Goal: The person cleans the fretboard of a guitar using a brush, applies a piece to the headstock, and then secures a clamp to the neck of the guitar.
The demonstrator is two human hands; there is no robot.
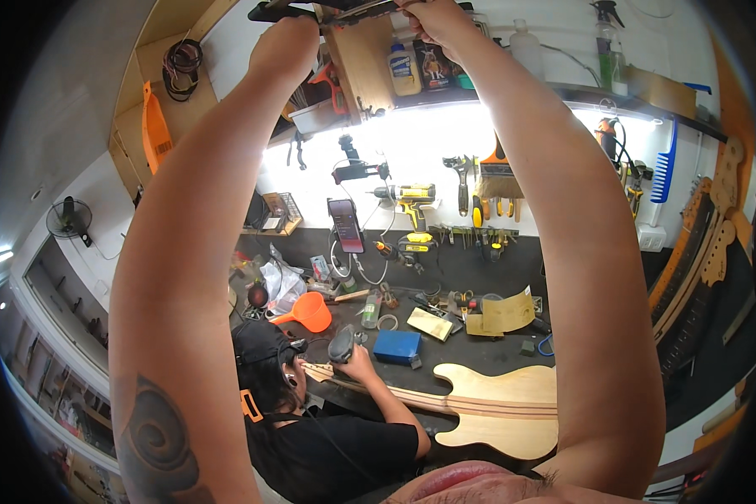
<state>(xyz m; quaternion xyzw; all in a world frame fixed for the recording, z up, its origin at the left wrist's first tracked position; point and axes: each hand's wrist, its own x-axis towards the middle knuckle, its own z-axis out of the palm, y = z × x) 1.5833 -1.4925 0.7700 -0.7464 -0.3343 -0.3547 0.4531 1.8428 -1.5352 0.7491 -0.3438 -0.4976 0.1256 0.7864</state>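
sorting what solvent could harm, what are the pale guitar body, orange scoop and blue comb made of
Guitar body: wood, pale with darker lengthwise stripes; looks matte, perhaps unfinished, though a thin clear coat is possible.
Orange scoop: likely plastic, smooth and evenly coloured, with a moulded look.
Blue comb: probably plastic, uniformly coloured, teeth and back seemingly one piece.

On the bench (pixel 493 351), an orange dipper (pixel 313 312) lay at the left, with a small bottle (pixel 371 311) to its right. A blue box (pixel 396 346) sat farther right, nearer than a pale yellow block (pixel 430 323); a curled tan sheet (pixel 502 316) lay right of the block. Along the far wall (pixel 428 143) were a phone (pixel 346 225), a yellow-and-black drill (pixel 415 200) to its right, then a wrench (pixel 462 181). A blue comb (pixel 664 164) hung farther right, beside guitar necks (pixel 719 252). A fan (pixel 69 218) was at far left.
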